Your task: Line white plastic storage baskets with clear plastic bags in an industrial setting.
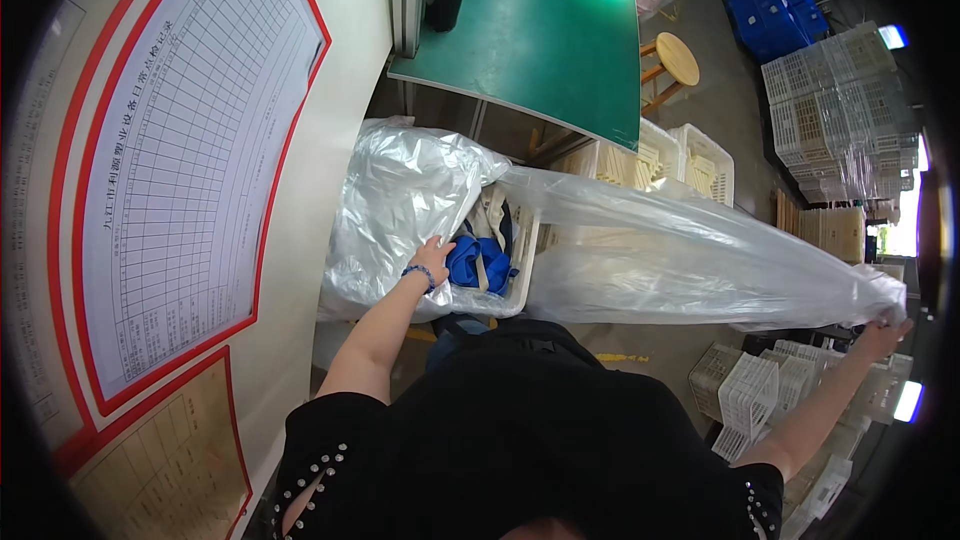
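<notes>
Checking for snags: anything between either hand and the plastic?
Nothing visible: the right hand grips the gathered end of the clear plastic film, and the left hand rests on the silvery heaped plastic, beside the blue cloth in the white crate.

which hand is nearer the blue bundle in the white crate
Left. The left hand is just left of the blue bundle; the right hand is far off to the right, gripping the end of the stretched clear plastic.
</notes>
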A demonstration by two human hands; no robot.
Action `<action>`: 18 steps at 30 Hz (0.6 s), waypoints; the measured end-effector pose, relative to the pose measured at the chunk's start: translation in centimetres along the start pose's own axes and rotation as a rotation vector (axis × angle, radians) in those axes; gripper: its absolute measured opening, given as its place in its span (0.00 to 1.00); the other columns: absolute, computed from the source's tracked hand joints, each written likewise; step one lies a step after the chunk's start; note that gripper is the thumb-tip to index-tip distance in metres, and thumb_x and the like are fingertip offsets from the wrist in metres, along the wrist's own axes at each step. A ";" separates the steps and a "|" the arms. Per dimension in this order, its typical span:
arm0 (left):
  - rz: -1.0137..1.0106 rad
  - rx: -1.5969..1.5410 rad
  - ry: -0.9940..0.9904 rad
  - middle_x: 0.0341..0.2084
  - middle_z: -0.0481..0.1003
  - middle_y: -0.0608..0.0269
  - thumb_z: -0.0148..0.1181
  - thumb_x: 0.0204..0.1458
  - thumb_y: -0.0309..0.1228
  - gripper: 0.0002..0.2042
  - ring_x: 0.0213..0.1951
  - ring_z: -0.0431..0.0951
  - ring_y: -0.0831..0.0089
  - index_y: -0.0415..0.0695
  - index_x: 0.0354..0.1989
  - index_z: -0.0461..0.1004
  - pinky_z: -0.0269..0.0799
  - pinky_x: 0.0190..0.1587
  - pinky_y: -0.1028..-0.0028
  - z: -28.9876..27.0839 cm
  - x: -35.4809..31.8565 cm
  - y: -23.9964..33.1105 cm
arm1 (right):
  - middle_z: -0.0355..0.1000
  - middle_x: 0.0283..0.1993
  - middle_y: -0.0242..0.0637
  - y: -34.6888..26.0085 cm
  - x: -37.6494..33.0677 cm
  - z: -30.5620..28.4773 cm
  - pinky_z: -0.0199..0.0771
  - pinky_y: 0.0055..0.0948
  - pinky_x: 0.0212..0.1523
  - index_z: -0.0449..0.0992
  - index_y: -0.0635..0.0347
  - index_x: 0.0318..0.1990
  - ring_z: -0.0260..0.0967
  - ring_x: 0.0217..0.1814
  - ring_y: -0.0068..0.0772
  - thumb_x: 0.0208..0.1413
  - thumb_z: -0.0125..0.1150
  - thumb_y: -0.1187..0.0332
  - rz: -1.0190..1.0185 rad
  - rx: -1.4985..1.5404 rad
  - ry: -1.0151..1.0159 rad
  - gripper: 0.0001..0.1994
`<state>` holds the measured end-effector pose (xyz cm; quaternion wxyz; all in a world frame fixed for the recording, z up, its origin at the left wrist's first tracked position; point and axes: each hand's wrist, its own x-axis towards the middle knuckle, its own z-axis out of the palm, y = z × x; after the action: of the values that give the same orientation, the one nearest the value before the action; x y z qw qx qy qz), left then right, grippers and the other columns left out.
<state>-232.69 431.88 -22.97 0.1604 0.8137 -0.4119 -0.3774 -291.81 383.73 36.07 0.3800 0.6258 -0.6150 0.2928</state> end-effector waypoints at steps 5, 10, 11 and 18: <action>0.033 -0.029 0.110 0.56 0.53 0.51 0.54 0.37 0.29 0.29 0.53 0.59 0.52 0.54 0.54 0.60 0.58 0.55 0.65 0.2 -1.1 0.4 | 0.67 0.31 0.36 -8.6 0.9 -7.8 0.63 0.26 0.31 0.63 0.62 0.40 0.63 0.32 0.31 0.45 0.57 0.69 -0.225 0.201 0.053 0.15; 0.241 -0.353 0.337 0.49 0.62 0.51 0.57 0.38 0.30 0.25 0.50 0.63 0.54 0.45 0.50 0.64 0.61 0.51 0.66 -3.1 -3.1 6.8 | 0.63 0.20 0.33 -26.3 -13.0 -15.6 0.58 0.26 0.22 0.67 0.59 0.27 0.57 0.20 0.30 0.44 0.58 0.69 -0.723 1.031 -0.749 0.06; 0.316 -0.454 0.290 0.45 0.64 0.52 0.58 0.39 0.31 0.24 0.48 0.65 0.56 0.44 0.49 0.65 0.62 0.50 0.68 -4.3 -3.6 8.8 | 0.62 0.18 0.33 -29.6 -16.5 -16.7 0.57 0.26 0.20 0.68 0.58 0.25 0.56 0.17 0.30 0.44 0.58 0.69 -0.852 1.096 -0.978 0.06; 0.342 -1.386 -0.518 0.38 0.70 0.66 0.49 0.53 0.35 0.14 0.40 0.68 0.80 0.41 0.45 0.68 0.63 0.42 0.78 -11.4 -12.3 18.1 | 0.63 0.14 0.39 -40.5 -35.2 -18.6 0.59 0.31 0.19 0.69 0.59 0.18 0.60 0.15 0.38 0.46 0.58 0.57 -1.005 1.055 -1.709 0.16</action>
<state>-238.76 430.05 0.87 0.5892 0.3368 -0.2256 -0.6989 -252.27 416.75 12.06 -0.4044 0.8807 -0.1504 -0.1953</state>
